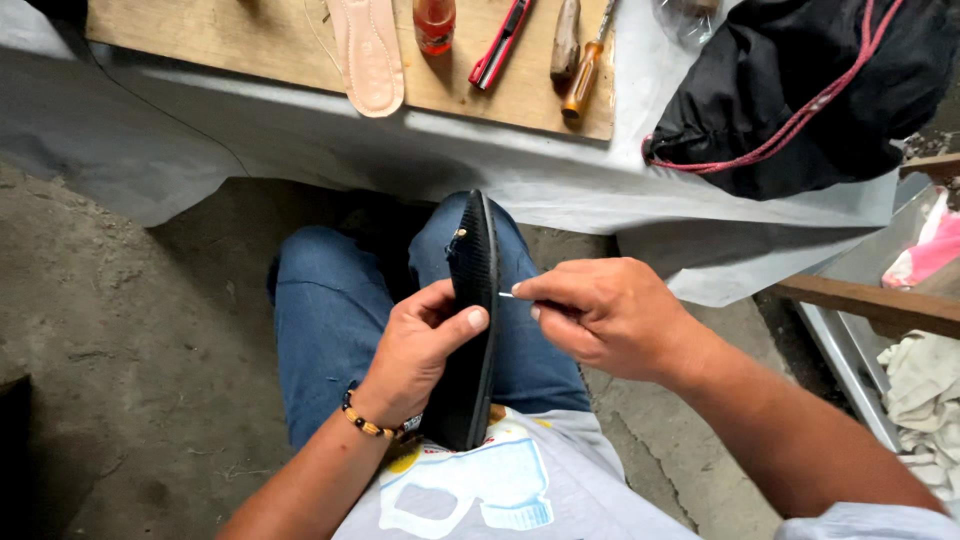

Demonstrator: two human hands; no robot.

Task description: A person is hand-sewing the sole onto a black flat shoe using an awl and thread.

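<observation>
Left hand point(420, 355) grips black shoe sole point(472, 320) edge-up over the lap, thumb pressed on the rim, prob to keep it steady w/ the edge exposed; right hand point(600, 315) pinches a thin needle point(506, 294) touching that edge. Wooden board point(250, 40) ahead holds a tan insole point(368, 55), red cutter point(500, 45), screwdriver point(585, 75), all near

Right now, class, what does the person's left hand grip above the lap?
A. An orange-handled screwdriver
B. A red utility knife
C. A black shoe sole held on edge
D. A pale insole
C: the left hand wraps around the black shoe sole, held on edge over the knees, while the right hand pinches a thin needle at its side; the screwdriver, utility knife and pale insole lie untouched on the wooden board.
</observation>
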